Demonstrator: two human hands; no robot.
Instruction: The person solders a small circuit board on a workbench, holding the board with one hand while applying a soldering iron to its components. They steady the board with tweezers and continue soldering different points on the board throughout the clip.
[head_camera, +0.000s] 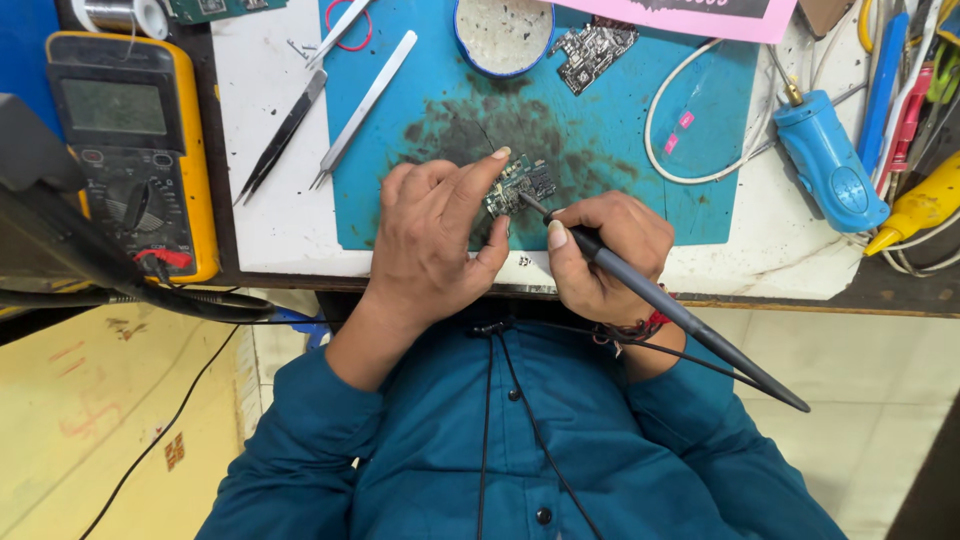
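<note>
From the head camera, looking straight down, the left hand (435, 235) pins a small circuit board (520, 185) against the stained blue work mat (620, 140) on the desk (270, 200), its fingers (480, 180) closed on the board's near edge, with the forefinger stretched along the top and the thumb tucked in below. The right hand (600, 255) has its fingers wrapped shut round a dark soldering iron (670, 305), held like a pen, with the tip resting on or just above the board's right side. The board looks thin, light and stiff, and probably fragile, with tiny parts crowded on its face; by my judgement it is best taken by its bare edges, as the left hand does, since it would slide easily on the mat if not pressed down. The iron seems light and rigid, gripped low near the tip. Much is hidden: the left hand covers the board's left part, the exact contact of tip and board is too small to make out, and the iron's cord runs out of view. Two tweezers (330, 110) and a yellow multimeter (130, 150) lie well apart on the left.
</note>
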